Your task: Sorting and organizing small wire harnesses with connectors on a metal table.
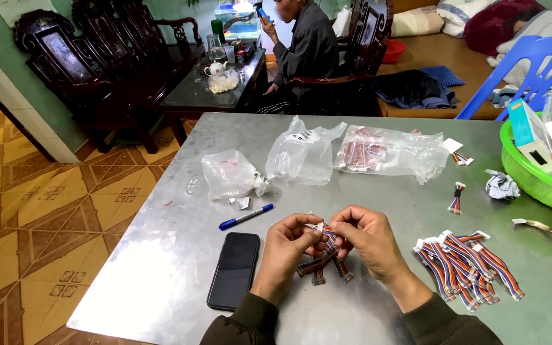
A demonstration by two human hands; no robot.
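A: What sits nearest, at the bottom of the frame?

B: Two dark sleeves come up from the lower edge. The left hand (287, 246) and the right hand (368, 239) meet just below frame centre, both pinching one end of a small bundle of cables (324, 259), striped ribbon pieces with dark connectors.

A: Which way does the bundle lie from the hands?

B: Right between them. Its upper end is held at the fingertips; the rest hangs down and fans toward the lower edge, so the long axis runs roughly top to bottom, tilted a little. Neither hand is nearer; both grasp it, fingers curled in, thumbs on top, wrists angled inward.

A: And beside them?

B: A black phone (234, 269) lies flat on the counter (180, 281) just left of the left wrist. A blue pen (246, 216) lies above it, slanting up to the right. Right of the right hand, a pile of like cables (467, 265) lies spread out, near but not touching.

A: Farther up?

B: Clear plastic bags: a crumpled one (230, 174), a second (303, 153), and a long one with reddish pieces inside (388, 152). Single cables lie at the right, and a green basin (531, 179) holding boxes sits at the right edge.

A: Beyond the counter?

B: A blue plastic chair (531, 64) at upper right, dark carved wooden chairs at upper left, a low table with tea things, and a seated person in dark clothes at top centre.
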